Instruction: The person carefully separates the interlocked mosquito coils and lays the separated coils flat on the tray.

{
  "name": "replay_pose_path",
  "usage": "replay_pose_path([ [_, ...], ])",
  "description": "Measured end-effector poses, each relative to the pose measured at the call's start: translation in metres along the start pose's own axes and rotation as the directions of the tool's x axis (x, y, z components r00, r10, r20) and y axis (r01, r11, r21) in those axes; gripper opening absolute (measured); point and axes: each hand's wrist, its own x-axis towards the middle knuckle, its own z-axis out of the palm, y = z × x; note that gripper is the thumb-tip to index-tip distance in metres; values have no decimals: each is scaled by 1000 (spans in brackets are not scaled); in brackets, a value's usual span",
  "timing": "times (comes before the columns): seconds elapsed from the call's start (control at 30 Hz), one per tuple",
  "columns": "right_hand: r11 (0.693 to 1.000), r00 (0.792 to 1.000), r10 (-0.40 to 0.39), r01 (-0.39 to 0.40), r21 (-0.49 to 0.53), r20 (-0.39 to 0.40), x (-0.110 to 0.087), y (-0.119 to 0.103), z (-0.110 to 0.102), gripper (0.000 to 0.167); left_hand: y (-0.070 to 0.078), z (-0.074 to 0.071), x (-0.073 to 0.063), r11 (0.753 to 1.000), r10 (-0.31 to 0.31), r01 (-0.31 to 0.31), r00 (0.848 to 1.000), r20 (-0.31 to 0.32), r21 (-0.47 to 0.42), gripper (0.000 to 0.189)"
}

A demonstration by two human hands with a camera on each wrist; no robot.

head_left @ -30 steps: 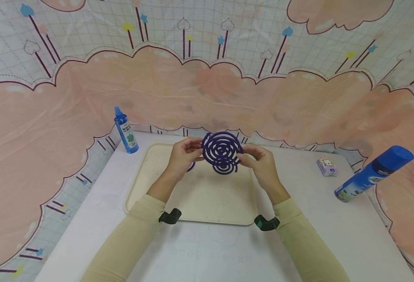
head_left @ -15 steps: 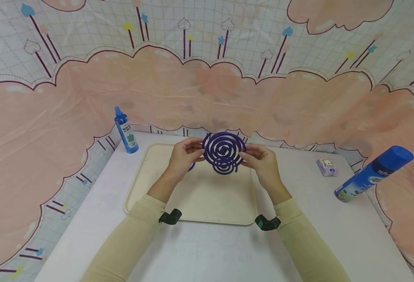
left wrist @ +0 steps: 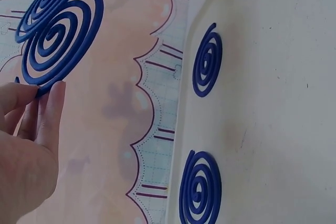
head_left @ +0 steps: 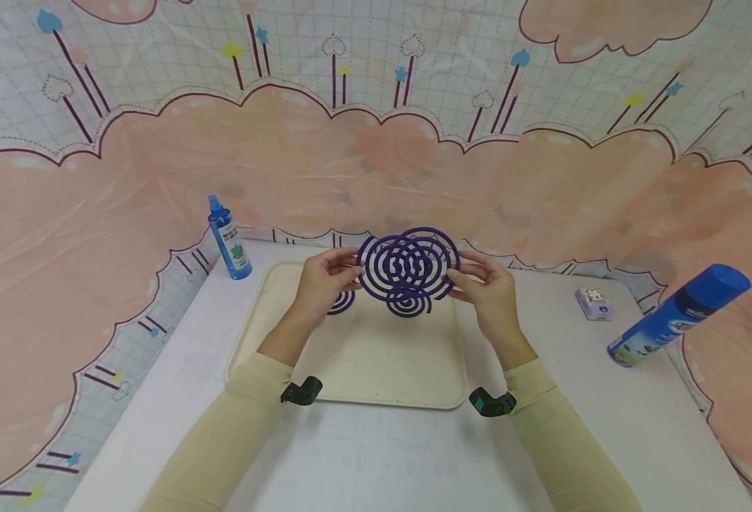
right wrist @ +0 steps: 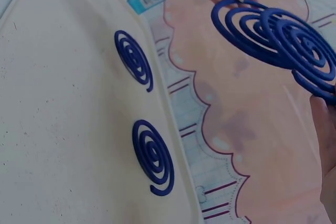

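Note:
Two blue spiral mosquito coils are held up over the far part of a cream tray [head_left: 388, 387], partly overlapping each other in the head view. My left hand [head_left: 320, 284] pinches the outer edge of the left coil [left wrist: 52, 32] between thumb and fingers. The right coil [right wrist: 315, 53] has its outer edge between the thumb and fingers of my right hand [head_left: 492, 295]. On the tray, near its far side, lie two more coils: one on the left [head_left: 341, 304], partly behind my left hand, and another [head_left: 409, 306] below the held pair.
A blue spray bottle [head_left: 230, 240] stands beyond the tray's left corner. To the right are a small purple box [head_left: 595, 304] and a tall blue aerosol can [head_left: 676, 316] on the white table [head_left: 376, 462]. A patterned cloth [head_left: 286, 171] hangs behind.
My hands have moved apart, left and right. The coils, at first almost in one stack, have slid sideways and show as two overlapping spirals. More of the tray's left coil shows.

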Motion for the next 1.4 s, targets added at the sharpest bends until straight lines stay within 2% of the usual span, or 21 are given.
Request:
replay_pose_path([
  [0.2,999,1000,-22,22,39,-3,0,-4,-8,47,4,-9,-2,1000,-1,1,1000,-11,7,41],
  [0.43,998,999,-46,46,30,20,1,-2,-15,39,7,-19,-4,1000,-22,23,999,-25,14,43],
  [0.6,999,999,-47,47,27,11,2,-1,-19,35,8,-26,-6,1000,-21,21,999,-36,-2,44],
  [0.8,999,999,-42,42,21,-5,0,2,-26,35,8,-36,-9,999,-27,29,998,-57,31,43],
  [0.97,1000,1000,-14,14,16,-8,0,8,-31,36,7,-46,-12,998,-27,30,998,-54,55,43],
  [1.17,999,999,54,-54,-7,5,-6,16,-36,36,3,-59,-20,992,-48,55,997,-68,114,43],
  [1.4,973,986,163,-154,-174,36,-14,33,-40,42,-6,-74,-29,981,-96,107,992,-77,161,41],
])
